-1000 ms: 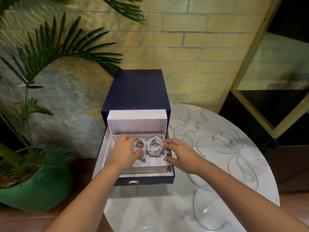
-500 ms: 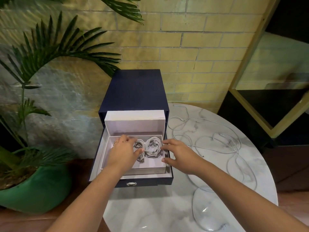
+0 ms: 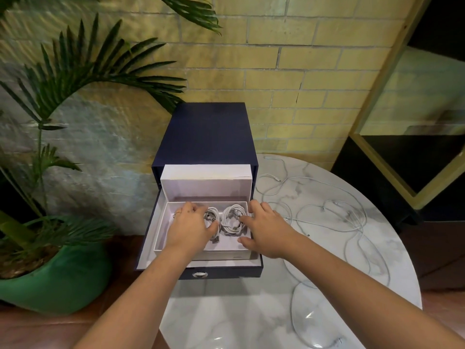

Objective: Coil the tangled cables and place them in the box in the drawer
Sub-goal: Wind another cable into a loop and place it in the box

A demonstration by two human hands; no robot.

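Note:
A white box (image 3: 201, 255) with its lid (image 3: 206, 187) propped upright sits in the pulled-out navy drawer (image 3: 226, 273). Two coiled white cables lie in it side by side. My left hand (image 3: 191, 229) rests with spread fingers over the left coil (image 3: 212, 215), hiding most of it. My right hand (image 3: 264, 231) reaches over the box's right rim; its fingertips touch the right coil (image 3: 231, 219) and its thumb lies at the front right corner. Several loose tangled white cables (image 3: 339, 215) sprawl over the marble table (image 3: 226, 318) to the right.
The navy drawer cabinet (image 3: 208, 134) stands at the table's back left against a brick wall. A palm in a green pot (image 3: 50, 280) sits on the floor at the left. A framed dark panel (image 3: 415, 147) leans at the right.
Both hands stay at the box over the two coils. The right fingertips have shifted slightly further onto the right coil.

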